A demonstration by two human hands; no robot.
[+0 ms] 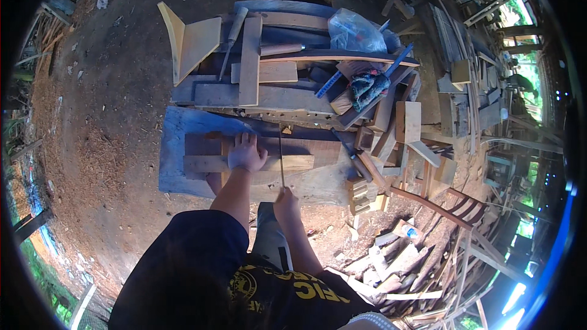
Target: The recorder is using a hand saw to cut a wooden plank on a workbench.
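Note:
My left hand (247,154) lies on top of a narrow wooden strip (290,162) and a darker board (318,148), fingers stretched forward and slightly apart. To its right, my right hand (286,200) is closed round the near end of a thin, long tool that looks like a handsaw (282,162), seen edge-on. Its narrow blade runs away from me across the strip and the board; my fingers hide the handle. Both wooden pieces rest on a wide, weathered plank bench (174,131).
Beyond lies a second bench with a long-handled chisel (233,43), wooden offcuts (250,61), a clear plastic bag (356,32) and a patterned cloth (369,88). Wood blocks (408,121) crowd the right, near a chair-like frame (443,208). Scrap wood (403,263) is heaped at lower right.

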